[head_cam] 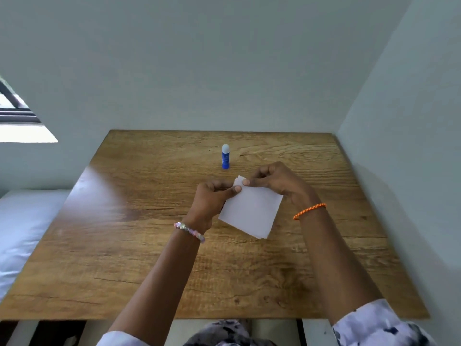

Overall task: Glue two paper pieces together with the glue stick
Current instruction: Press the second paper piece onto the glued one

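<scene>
Head view: brown wood-grain bench (pixel 149 245) set into a corner of pale grey-green walls, w/ both hands working near its centre-right. Left hand (pixel 212 198), beaded pastel bracelet (pixel 189 232) at the wrist, is curled closed, thumb & forefinger pinching the upper left corner of the white rectangular paper pieces (pixel 252 213). Right hand (pixel 277 181), orange braided cord band (pixel 309 211) at the wrist, is likewise closed in a pinch on the same top corner, thumb tip just beside the left thumb. The papers look like two sheets stacked, a second corner peeking out at the top betw. the fingertips; the stack hangs tilted, lower corner pointing toward the person, whether it touches the bench can't be told. Blue cylindrical glue stick w/ white rounded cap (pixel 225 156) stands upright on the bench, cap on, behind the hands & apart from them, near the far edge. White bed (pixel 22 228) sits left of the bench. Window w/ dark frame (pixel 15 108) at far left. Patterned pale sleeves at the bottom edge.
</scene>
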